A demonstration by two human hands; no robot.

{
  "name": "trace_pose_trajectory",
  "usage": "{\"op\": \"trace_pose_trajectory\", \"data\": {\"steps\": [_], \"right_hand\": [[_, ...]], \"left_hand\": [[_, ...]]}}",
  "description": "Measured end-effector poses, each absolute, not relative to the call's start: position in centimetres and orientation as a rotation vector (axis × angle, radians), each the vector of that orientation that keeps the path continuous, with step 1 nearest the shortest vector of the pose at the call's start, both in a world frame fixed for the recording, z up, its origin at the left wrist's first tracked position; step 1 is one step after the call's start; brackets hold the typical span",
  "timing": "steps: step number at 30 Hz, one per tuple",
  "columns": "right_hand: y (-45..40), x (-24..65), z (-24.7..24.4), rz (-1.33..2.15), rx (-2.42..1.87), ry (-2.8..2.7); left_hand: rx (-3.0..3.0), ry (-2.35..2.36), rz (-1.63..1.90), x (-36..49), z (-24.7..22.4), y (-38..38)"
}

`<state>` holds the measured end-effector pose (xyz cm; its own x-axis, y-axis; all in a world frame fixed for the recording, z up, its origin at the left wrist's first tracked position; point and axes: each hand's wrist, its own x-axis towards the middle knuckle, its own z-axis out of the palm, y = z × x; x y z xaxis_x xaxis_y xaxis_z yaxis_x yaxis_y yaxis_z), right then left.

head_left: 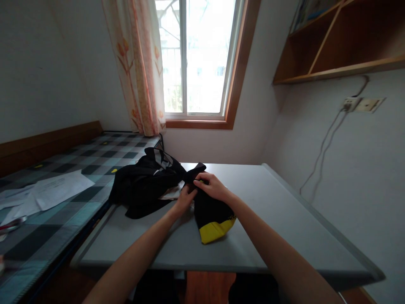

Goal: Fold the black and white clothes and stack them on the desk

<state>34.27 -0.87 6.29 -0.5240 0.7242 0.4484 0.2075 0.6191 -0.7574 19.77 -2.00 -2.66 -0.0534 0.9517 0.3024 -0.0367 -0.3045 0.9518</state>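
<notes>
A black garment [207,209] with a yellow band along its near end lies on the table, partly bunched up. My right hand [212,185] grips its upper part, thumb and fingers closed on the fabric. Just left of that, my left hand [185,199] pinches the garment's edge, though its fingertips are partly hidden. Beyond both hands, a strip of black cloth [195,169] sticks up. A heap of black clothing [142,179] with grey parts rests to the left, and whether it joins the piece in my hands I cannot tell. Something pale [172,192] shows beneath it.
The white table [268,219] runs up to the right wall. On the left is a bed with a checked sheet [72,156] and loose papers [53,190]. Ahead are a curtain [142,63] and a window [205,59]; a wooden shelf [341,69] hangs upper right, above a cord [321,147].
</notes>
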Motion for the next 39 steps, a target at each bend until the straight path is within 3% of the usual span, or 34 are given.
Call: {"op": "trace_pose_trajectory", "data": {"steps": [6,11,17,25,32,39], "right_hand": [[-2.0,34.9,6.7,1.161,-0.725,-1.940],[-1.9,35.9,6.9,1.317,-0.738,-1.512],[-1.2,37.2,8.3,1.323,-0.650,-1.217],[-2.5,36.0,8.0,1.369,-0.685,-1.382],[-2.4,33.9,5.9,1.127,-0.745,-1.889],[-1.5,34.4,5.9,1.175,-0.798,-1.680]], "left_hand": [[1.114,0.910,1.491,20.3,-2.4,-2.0],[1.009,0.817,1.473,19.8,-1.3,-2.0],[1.009,0.772,1.520,18.6,-0.9,-1.3],[0.858,0.812,1.323,18.3,-1.2,-1.1],[1.049,0.686,1.200,19.1,-0.3,-3.7],[1.028,0.835,1.251,19.2,-0.7,-2.8]]}}
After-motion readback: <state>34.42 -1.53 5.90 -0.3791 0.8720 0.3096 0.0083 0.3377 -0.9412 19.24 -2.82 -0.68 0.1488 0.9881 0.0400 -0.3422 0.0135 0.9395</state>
